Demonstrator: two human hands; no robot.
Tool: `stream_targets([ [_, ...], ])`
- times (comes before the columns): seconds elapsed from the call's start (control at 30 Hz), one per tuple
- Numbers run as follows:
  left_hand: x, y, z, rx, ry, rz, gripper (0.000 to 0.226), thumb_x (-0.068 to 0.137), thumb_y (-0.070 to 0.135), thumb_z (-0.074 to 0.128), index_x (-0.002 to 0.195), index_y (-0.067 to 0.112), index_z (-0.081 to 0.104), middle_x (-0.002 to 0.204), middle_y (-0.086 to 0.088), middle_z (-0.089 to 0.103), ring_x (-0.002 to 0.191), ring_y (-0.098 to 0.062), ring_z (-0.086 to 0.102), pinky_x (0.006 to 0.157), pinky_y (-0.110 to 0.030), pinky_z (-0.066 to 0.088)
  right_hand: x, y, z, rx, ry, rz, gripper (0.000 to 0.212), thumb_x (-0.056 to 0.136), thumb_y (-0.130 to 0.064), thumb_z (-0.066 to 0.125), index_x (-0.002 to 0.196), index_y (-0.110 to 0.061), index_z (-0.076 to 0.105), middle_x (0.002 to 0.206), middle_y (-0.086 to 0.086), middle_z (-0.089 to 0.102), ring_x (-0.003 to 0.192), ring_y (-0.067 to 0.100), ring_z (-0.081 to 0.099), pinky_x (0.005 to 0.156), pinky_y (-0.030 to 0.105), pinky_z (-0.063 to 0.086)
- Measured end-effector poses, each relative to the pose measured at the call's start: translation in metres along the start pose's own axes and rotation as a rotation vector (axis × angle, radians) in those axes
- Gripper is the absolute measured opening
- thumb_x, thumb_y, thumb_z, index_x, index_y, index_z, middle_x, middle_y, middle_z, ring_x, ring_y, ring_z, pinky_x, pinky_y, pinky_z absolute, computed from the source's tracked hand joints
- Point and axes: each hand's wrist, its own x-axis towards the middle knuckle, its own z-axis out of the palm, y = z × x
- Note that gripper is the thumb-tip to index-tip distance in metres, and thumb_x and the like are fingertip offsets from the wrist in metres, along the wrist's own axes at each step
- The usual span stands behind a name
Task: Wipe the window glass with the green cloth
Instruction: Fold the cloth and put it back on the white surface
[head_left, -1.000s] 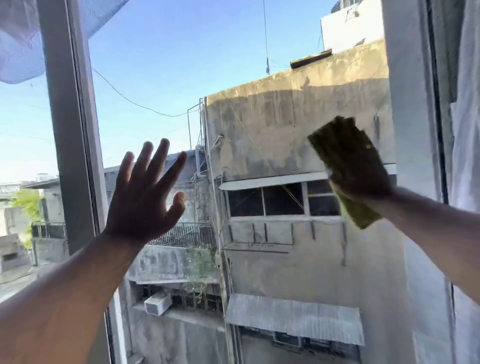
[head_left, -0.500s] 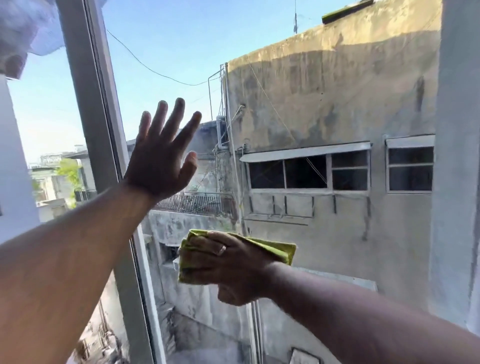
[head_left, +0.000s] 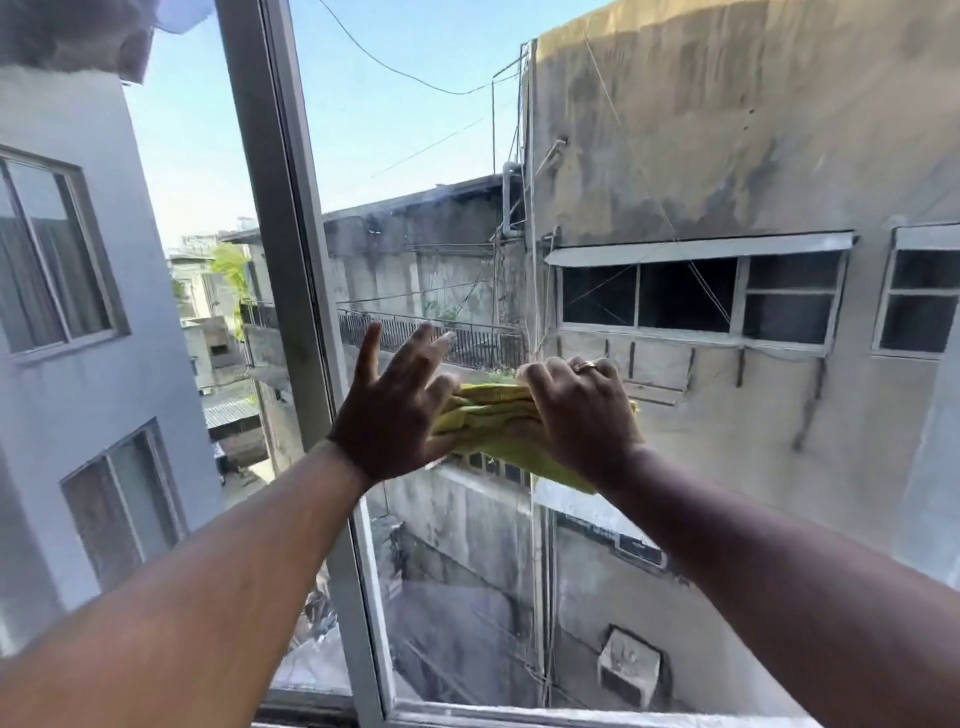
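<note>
Right hand (head_left: 582, 415) fingers curled over the bunched green cloth (head_left: 493, 415), gripping it, ring on one finger. Left hand (head_left: 395, 410) fingers spread and half open, thumb side touching the cloth's left end; can't tell if it grips. Cloth sits between both hands, against the window glass (head_left: 675, 493). Grey window frame post (head_left: 280, 208) just left of left fingers.
</note>
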Motion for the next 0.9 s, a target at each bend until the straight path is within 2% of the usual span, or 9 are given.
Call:
stream_targets([
  [0.1,0.009,0.002,-0.011,-0.048,0.006,0.068,0.039,0.087,0.05,0.056,0.101,0.015,0.066,0.113,-0.009,0.072,0.111,-0.03,0.067,0.105,-0.054,0.042,-0.005,0.007,-0.011,0.123,-0.126,0.018,0.025,0.075,-0.034,0.08,0.082,-0.016,0.064,0.069,0.003,0.066,0.058,0.025,0.064,0.062,0.033,0.049],
  [0.23,-0.014,-0.008,-0.039,-0.376,-0.103,0.042,0.035,0.083,0.042,0.059,0.101,0.012,0.063,0.079,-0.006,0.072,0.071,-0.026,0.069,0.077,-0.041,0.056,-0.018,0.015,-0.033,0.388,-0.56,0.122,0.018,0.076,-0.037,0.073,0.078,-0.023,0.063,0.078,-0.001,0.065,0.07,0.022,0.062,0.061,0.029,0.043],
  [0.33,-0.077,-0.022,-0.05,-0.827,-0.333,-0.402,0.036,0.077,0.038,0.062,0.105,0.015,0.06,0.082,0.001,0.066,0.072,-0.019,0.061,0.068,-0.034,0.056,-0.033,-0.012,-0.036,1.065,-0.777,0.406,0.02,0.077,-0.024,0.078,0.085,-0.009,0.068,0.077,0.001,0.064,0.07,0.018,0.059,0.061,0.029,0.047],
  [0.43,-0.169,-0.017,-0.041,-1.215,-0.385,-0.865,0.029,0.068,0.043,0.058,0.093,0.027,0.062,0.08,0.005,0.061,0.074,-0.009,0.056,0.065,-0.025,0.052,-0.071,-0.087,-0.018,1.57,-0.85,0.786,0.026,0.083,-0.013,0.075,0.105,-0.005,0.066,0.084,0.009,0.062,0.068,0.019,0.06,0.055,0.026,0.051],
  [0.57,-0.337,0.003,-0.023,-1.389,-0.499,-1.454,0.033,0.072,0.025,0.079,0.103,0.025,0.07,0.105,-0.008,0.071,0.09,-0.02,0.067,0.086,-0.036,0.058,-0.158,-0.244,0.012,1.695,-1.053,1.107,0.026,0.085,-0.01,0.073,0.111,-0.008,0.067,0.092,0.009,0.07,0.064,0.016,0.068,0.051,0.028,0.058],
  [0.67,-0.478,0.028,-0.021,-1.305,-0.571,-1.813,0.036,0.085,0.01,0.077,0.118,0.0,0.066,0.1,-0.013,0.072,0.079,-0.016,0.066,0.076,-0.028,0.059,-0.24,-0.368,0.029,1.623,-1.346,1.292,0.029,0.088,-0.004,0.068,0.117,-0.002,0.066,0.098,0.01,0.072,0.072,0.021,0.069,0.063,0.032,0.058],
  [0.73,-0.563,0.052,-0.026,-1.294,-0.646,-2.006,0.022,0.09,0.011,0.071,0.111,0.002,0.07,0.098,-0.013,0.072,0.085,-0.024,0.065,0.081,-0.034,0.057,-0.29,-0.435,0.036,1.555,-1.474,1.371,0.029,0.088,-0.002,0.067,0.117,0.0,0.066,0.098,0.011,0.071,0.073,0.021,0.068,0.058,0.028,0.057],
  [0.83,-0.685,0.088,-0.033,-1.217,-0.775,-2.26,0.011,0.094,0.017,0.067,0.104,0.012,0.069,0.094,-0.005,0.072,0.083,-0.019,0.066,0.078,-0.034,0.057,-0.36,-0.53,0.054,1.438,-1.617,1.426,0.034,0.086,0.004,0.067,0.119,-0.003,0.065,0.111,0.014,0.07,0.09,0.027,0.067,0.078,0.041,0.059],
  [0.9,-0.752,0.116,-0.037,-1.124,-0.811,-2.385,0.005,0.093,0.015,0.069,0.097,0.014,0.066,0.095,-0.006,0.07,0.085,-0.019,0.065,0.086,-0.042,0.057,-0.402,-0.579,0.067,1.346,-1.689,1.372,0.034,0.084,0.005,0.069,0.116,-0.005,0.066,0.114,0.015,0.071,0.092,0.028,0.068,0.087,0.049,0.056],
])
